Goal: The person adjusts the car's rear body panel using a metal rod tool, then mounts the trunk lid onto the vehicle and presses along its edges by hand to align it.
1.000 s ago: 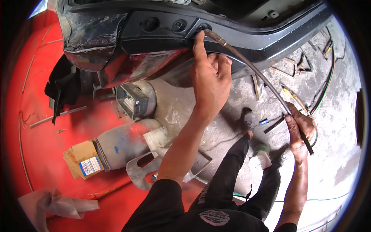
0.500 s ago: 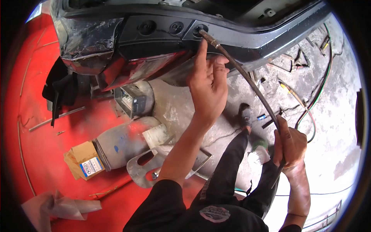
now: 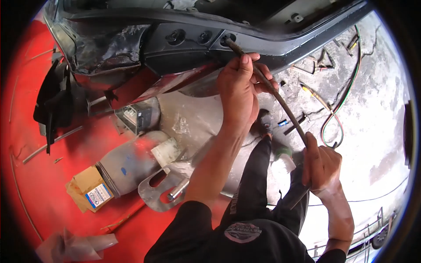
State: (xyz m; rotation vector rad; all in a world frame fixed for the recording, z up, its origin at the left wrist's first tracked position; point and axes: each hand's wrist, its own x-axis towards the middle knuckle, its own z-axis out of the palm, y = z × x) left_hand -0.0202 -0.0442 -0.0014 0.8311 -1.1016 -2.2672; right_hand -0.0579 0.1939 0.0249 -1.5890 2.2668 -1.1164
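A long rusty metal bar (image 3: pixel 284 105) slants from a round hole (image 3: pixel 228 38) in the dark car body panel (image 3: pixel 180 51) down to the right. Its upper tip sits in the hole, so its end is hidden. Just below the tip, my left hand (image 3: pixel 239 90) holds the bar loosely, thumb on one side and fingers curled under it. My right hand (image 3: pixel 322 164) is wrapped round the lower part of the bar. The flattened lower end (image 3: pixel 298 197) sticks out below that fist. Left of the bar's tip are two more round recesses in the panel.
Below the panel, a grey drum (image 3: pixel 131 164) lies by a cardboard box (image 3: pixel 90 188) and a metal plate with cut-outs (image 3: pixel 153 193). A hose (image 3: pixel 351 94) and hand tools (image 3: pixel 315 94) lie on the concrete floor at right. Black plastic trim (image 3: pixel 52 98) stands at left.
My left hand has gone from pointing near the bar's tip to holding the bar. My right hand has shifted slightly left and down with the lower end. The view has shifted too.
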